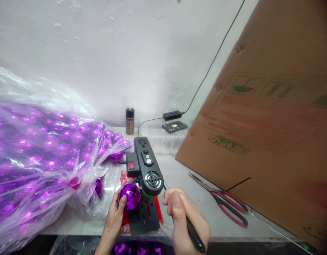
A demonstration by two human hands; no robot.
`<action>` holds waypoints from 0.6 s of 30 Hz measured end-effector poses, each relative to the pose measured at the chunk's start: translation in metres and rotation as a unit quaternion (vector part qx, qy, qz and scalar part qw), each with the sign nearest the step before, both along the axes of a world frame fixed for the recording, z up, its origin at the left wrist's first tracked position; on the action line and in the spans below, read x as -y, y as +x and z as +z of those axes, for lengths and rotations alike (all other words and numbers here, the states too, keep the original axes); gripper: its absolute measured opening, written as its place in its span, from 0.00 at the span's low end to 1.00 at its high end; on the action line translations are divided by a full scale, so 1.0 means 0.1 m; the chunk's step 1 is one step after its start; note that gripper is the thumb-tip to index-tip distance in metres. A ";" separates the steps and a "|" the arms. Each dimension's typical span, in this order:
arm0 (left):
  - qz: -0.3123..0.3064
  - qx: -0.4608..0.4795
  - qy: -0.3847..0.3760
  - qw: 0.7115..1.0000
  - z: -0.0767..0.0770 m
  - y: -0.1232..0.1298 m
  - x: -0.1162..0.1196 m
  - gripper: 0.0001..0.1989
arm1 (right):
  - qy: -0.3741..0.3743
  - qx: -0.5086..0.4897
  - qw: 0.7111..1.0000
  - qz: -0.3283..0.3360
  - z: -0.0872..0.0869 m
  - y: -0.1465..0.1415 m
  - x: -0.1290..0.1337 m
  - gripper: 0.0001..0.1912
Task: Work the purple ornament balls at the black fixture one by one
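Observation:
My left hand (114,216) pinches a shiny purple faceted ball (132,196) at its left side, with fingers and thumb closed around it. The ball is beside the front end of a small black machine (147,163) that has round grilles and a red switch. My right hand (186,216) is wrapped round a black handle (194,235). A metal rod shows past my fingers beside the machine; its far end is hidden, so I cannot tell whether it joins the machine. Below the machine lies its slotted dark base plate (144,221), over red material.
A clear plastic bag (73,180) full of purple balls fills the left. Red-and-black scissors (224,203) lie right, beside a large cardboard box (259,124). Behind are a spray can (129,122), a phone (174,126) and a power adapter (172,115) with its cable. More purple balls (137,248) show below the table edge.

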State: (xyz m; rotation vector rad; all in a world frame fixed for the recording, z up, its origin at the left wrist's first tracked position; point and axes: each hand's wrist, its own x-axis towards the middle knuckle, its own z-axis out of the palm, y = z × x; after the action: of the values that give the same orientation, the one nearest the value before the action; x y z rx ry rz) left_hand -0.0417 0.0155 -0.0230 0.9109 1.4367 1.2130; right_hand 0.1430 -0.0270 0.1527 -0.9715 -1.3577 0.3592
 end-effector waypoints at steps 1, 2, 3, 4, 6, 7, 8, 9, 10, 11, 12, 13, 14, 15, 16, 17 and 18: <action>0.005 -0.007 0.004 1.000 0.01 0.02 0.01 0.51 | 0.006 0.009 1.000 0.002 -0.01 0.02 -0.01 0.21; 0.006 -0.013 0.010 1.000 0.02 0.04 0.03 0.51 | 0.008 0.008 1.000 -0.004 -0.01 0.04 -0.02 0.21; 0.003 -0.019 0.017 1.000 0.01 0.06 0.04 0.51 | 0.007 0.006 1.000 -0.010 -0.01 0.05 -0.03 0.21; -0.003 -0.024 0.027 0.999 0.00 0.08 0.06 0.50 | 0.006 0.005 1.000 -0.015 0.00 0.06 -0.03 0.21; -0.012 -0.038 0.053 0.998 -0.06 0.12 0.09 0.49 | 0.013 0.024 1.000 -0.008 0.02 0.06 -0.05 0.20; -0.014 -0.049 0.066 0.997 -0.10 0.14 0.11 0.48 | 0.017 0.036 0.999 -0.004 0.04 0.06 -0.05 0.20; -0.014 -0.061 0.076 0.995 -0.14 0.16 0.13 0.47 | 0.019 0.043 0.999 -0.002 0.05 0.07 -0.06 0.20; -0.014 -0.074 0.083 0.994 -0.17 0.18 0.14 0.46 | 0.022 0.043 0.999 -0.003 0.05 0.07 -0.07 0.20; -0.015 -0.086 0.087 0.992 -0.20 0.21 0.16 0.45 | 0.025 0.038 0.999 -0.008 0.06 0.07 -0.08 0.20; -0.017 -0.096 0.090 0.991 -0.22 0.23 0.17 0.44 | 0.024 0.037 0.999 -0.009 0.06 0.07 -0.08 0.20; -0.023 -0.104 0.091 0.990 -0.22 0.25 0.18 0.43 | 0.022 0.034 0.999 -0.010 0.05 0.07 -0.08 0.20; -0.031 -0.113 0.093 0.989 -0.21 0.27 0.19 0.42 | 0.023 0.031 0.999 -0.012 0.05 0.07 -0.08 0.20; -0.039 -0.121 0.095 0.987 -0.20 0.29 0.19 0.42 | 0.020 0.031 0.999 -0.012 0.05 0.07 -0.08 0.20; -0.048 -0.130 0.097 0.986 -0.17 0.30 0.20 0.42 | 0.019 0.032 0.999 -0.008 0.05 0.06 -0.07 0.20; -0.056 -0.138 0.096 0.984 -0.14 0.30 0.20 0.42 | 0.018 0.032 0.999 -0.003 0.05 0.05 -0.07 0.19; -0.067 -0.144 0.095 0.983 -0.12 0.29 0.20 0.41 | 0.015 0.025 1.000 -0.002 0.04 0.04 -0.06 0.20; -0.079 -0.148 0.091 0.982 -0.09 0.28 0.20 0.41 | 0.010 0.012 1.000 -0.005 0.04 0.03 -0.05 0.20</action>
State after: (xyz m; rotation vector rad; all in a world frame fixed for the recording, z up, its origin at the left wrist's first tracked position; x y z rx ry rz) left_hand -0.0137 -0.0044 -0.0324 1.3531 1.4659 1.1368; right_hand 0.1458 -0.0224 0.1572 -0.9674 -1.3755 0.3266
